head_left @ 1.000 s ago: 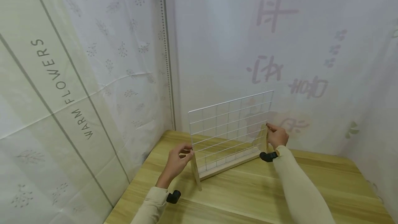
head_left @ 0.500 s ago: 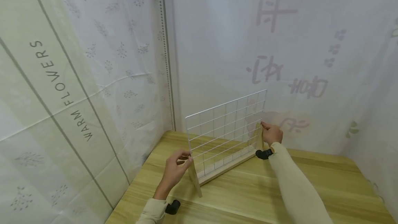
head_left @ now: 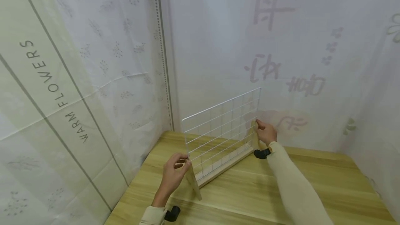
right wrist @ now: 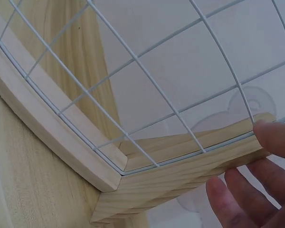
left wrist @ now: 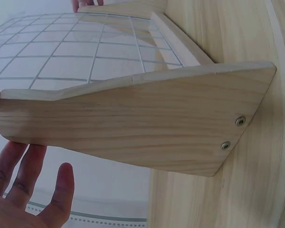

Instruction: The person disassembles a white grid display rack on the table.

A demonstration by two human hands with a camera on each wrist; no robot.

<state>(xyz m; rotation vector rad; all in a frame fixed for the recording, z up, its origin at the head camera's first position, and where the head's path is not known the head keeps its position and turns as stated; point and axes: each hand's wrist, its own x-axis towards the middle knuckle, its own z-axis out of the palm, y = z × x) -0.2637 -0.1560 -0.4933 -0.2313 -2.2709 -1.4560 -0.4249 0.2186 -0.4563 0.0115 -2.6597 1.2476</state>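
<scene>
A rack made of a white wire grid between two wooden side boards stands upright on the table, at a slant to its edge. A wooden bar with a groove runs along the grid's bottom. My left hand pinches the upper tip of the left side board, its other fingers spread below. Two metal screws show at that board's lower end. My right hand pinches the tip of the right side board, with the thumb at the grid's side wire.
The rack is on a wood-grain table in a corner. A printed curtain hangs along the left and a pale one across the back, close behind the rack. Black wrist devices sit below both hands.
Both hands have turned the rack a little on the table. Its left end has come nearer to me, and its right end has shifted left. The head view has swung slightly right.
</scene>
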